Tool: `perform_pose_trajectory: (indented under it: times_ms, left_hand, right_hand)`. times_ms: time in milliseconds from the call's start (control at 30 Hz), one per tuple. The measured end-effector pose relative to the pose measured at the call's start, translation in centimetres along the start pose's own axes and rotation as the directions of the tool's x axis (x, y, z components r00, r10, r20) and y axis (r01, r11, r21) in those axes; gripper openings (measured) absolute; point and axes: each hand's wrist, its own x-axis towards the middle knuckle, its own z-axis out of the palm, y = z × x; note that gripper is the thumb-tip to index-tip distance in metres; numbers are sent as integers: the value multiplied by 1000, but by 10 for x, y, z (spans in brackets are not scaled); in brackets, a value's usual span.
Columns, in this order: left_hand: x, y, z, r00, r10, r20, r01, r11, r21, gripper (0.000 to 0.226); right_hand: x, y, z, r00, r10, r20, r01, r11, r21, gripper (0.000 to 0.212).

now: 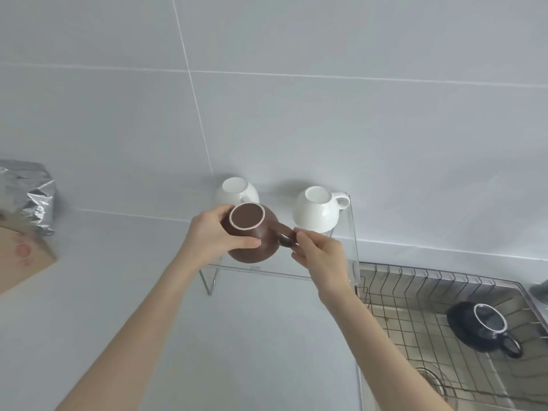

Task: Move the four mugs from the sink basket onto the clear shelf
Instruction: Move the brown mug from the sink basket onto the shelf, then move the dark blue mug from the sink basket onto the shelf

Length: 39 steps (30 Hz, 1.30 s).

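Observation:
A brown mug (261,244) is upside down at the front left of the clear shelf (267,269). My left hand (210,235) wraps its body from the left. My right hand (318,253) pinches its handle from the right. I cannot tell whether the mug rests on the shelf. Two white mugs stand upside down at the back of the shelf, one (235,192) behind the brown mug and one (317,210) to the right. A dark blue mug (483,326) lies upside down in the wire sink basket (415,315) at the lower right.
A silver foil bag (28,197) and a brown cardboard piece (20,259) sit on the white counter at the far left. A tiled wall rises behind the shelf. The sink drain (430,381) shows below the basket.

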Motion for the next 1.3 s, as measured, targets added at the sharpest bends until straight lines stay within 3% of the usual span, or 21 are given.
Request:
perform_pose_trajectory:
  times_ms: [267, 467, 700, 833, 967, 1133, 1233, 1300]
  left_hand:
    - [29, -34, -27, 996, -30, 89, 30, 1000, 7, 60]
    - [33, -48, -31, 992, -53, 116, 49, 998, 36, 59]
    - [35, -55, -33, 987, -58, 148, 53, 998, 36, 59]
    - [34, -57, -30, 986, -59, 159, 53, 998, 38, 59]
    - [30, -49, -30, 983, -79, 164, 57, 989, 133, 72]
    - [2, 8, 20, 988, 150, -43, -133, 952, 274, 76]
    - [-15, 35, 73, 934, 356, 31, -353, 903, 244, 71]
    - [-23, 52, 117, 911, 393, 125, -411, 893, 185, 67]
  right_hand:
    - [22, 25, 38, 995, 96, 20, -93, 989, -112, 34]
    - [25, 34, 49, 995, 84, 61, -64, 961, -271, 34]
    - [18, 30, 53, 992, 91, 88, -58, 946, -320, 43]
    - [17, 28, 49, 991, 53, 122, -1, 921, -391, 31]
    - [19, 24, 47, 983, 94, 157, -23, 915, -403, 28]
    - [21, 7, -10, 995, 70, 64, -56, 979, -198, 35]
    - [17, -3, -70, 999, 32, -41, -34, 998, -48, 29]
    - [11, -3, -117, 992, 14, -127, -17, 1000, -18, 27]
